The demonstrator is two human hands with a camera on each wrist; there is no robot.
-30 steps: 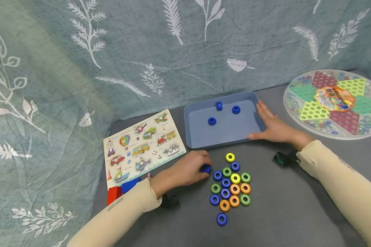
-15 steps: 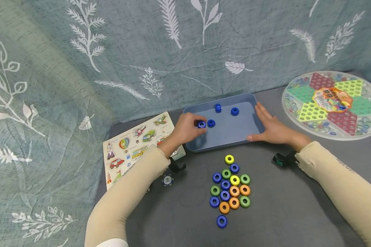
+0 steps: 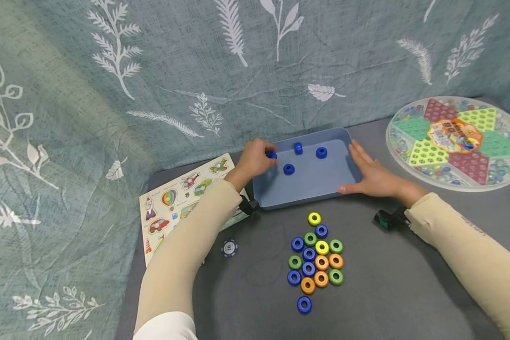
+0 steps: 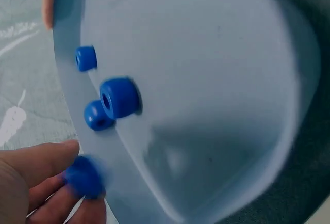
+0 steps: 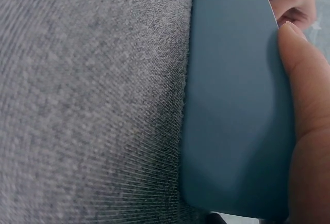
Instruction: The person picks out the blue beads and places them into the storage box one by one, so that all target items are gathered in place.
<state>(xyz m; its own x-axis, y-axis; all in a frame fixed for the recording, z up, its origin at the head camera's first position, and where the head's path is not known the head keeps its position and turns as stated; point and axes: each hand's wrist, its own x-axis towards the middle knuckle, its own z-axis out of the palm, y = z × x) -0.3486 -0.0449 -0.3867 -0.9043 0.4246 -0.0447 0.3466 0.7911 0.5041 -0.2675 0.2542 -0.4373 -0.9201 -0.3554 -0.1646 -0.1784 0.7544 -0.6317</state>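
My left hand (image 3: 255, 158) is over the far left corner of the shallow blue-grey tray (image 3: 314, 179). Between its thumb and fingers it pinches a blue ring-shaped bead (image 3: 271, 155), blurred in the left wrist view (image 4: 84, 177). Inside the tray lie three more blue beads: one bead (image 3: 288, 169) flat near the left, another (image 3: 298, 148) on its side by the far wall, a third (image 3: 321, 152) to the right. My right hand (image 3: 376, 177) rests at the tray's right end, fingers straight along that side and the thumb (image 5: 304, 90) at the near rim.
Several blue, green, orange and yellow beads (image 3: 321, 247) lie grouped on the grey table in front of the tray. A picture puzzle board (image 3: 170, 198) is at left, partly under my left arm, near a poker chip (image 3: 229, 248). A round Chinese checkers board (image 3: 456, 141) sits at right.
My left hand has picked a blue bead off the table beside the group and carried it over the tray, then farther toward its far left corner. The right hand has stayed at the tray.
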